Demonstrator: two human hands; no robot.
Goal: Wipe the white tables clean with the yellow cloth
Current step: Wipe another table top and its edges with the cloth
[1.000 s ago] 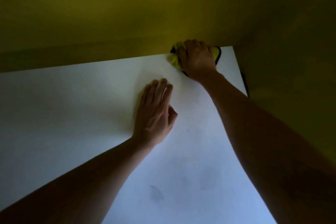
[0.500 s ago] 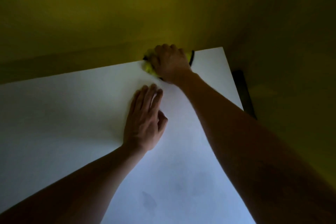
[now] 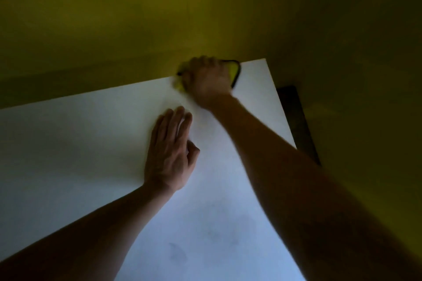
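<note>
Lighting is dim; the scene is seen from above through the head camera.

A white bench (image 3: pixel 80 143) fills the lower and left part of the view, its far edge running against a yellow wall (image 3: pixel 159 18). A dark strip (image 3: pixel 296 121) is seen just past the bench's right edge.

The right hand (image 3: pixel 207 80) is placed at the far edge of the bench, near its far right corner. It is blurred. Its fingers are curled down over the yellow cloth (image 3: pixel 233 70), and the cloth is held bunched beneath the palm, pressed onto the bench surface. Only small parts of the cloth are visible: a yellow patch with a dark border on the right side of the hand, and a faint yellow smear on the left side. The right forearm is stretched diagonally across the bench from the lower right.

The left hand (image 3: pixel 171 155) is laid flat on the bench, palm down, nearer than the right hand and just left of the right forearm. Its fingers are straight and pressed together, pointing toward the far edge; the thumb is tucked at the side. Nothing is held in it.

Faint grey smudges (image 3: pixel 178 255) are noted on the near part of the bench, between the two forearms.
</note>
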